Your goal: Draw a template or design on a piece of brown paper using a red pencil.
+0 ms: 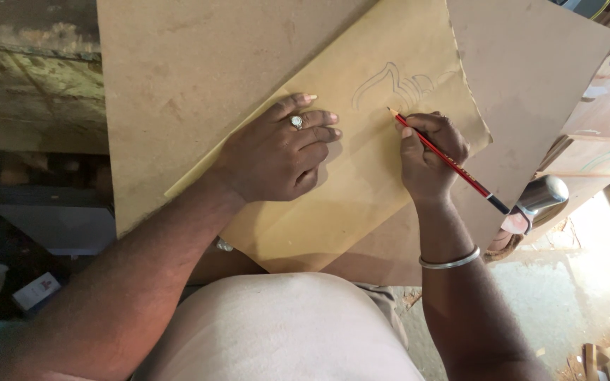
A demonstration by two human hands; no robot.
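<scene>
A red pencil point(450, 162) was pinched in the right hand point(428, 159), its tip on a yellow paper sheet point(361, 176). The sheet, judged thin, light and tearable, was pressed flat by the open left hand point(280, 152) on a fibreboard panel point(178, 77).

The left hand point(277, 152) lies palm down and flat, fingers stretched toward the far right and slightly spread, a ring on one finger. Its forearm runs back to the near left, bare. The right hand point(428, 159) is curled in a writing grip, thumb and forefinger pinched together, knuckles up. Its wrist is bent slightly, with a metal bangle, and the forearm comes in from the near right. The remaining right fingers seem tucked under, though they are mostly hidden.
</scene>
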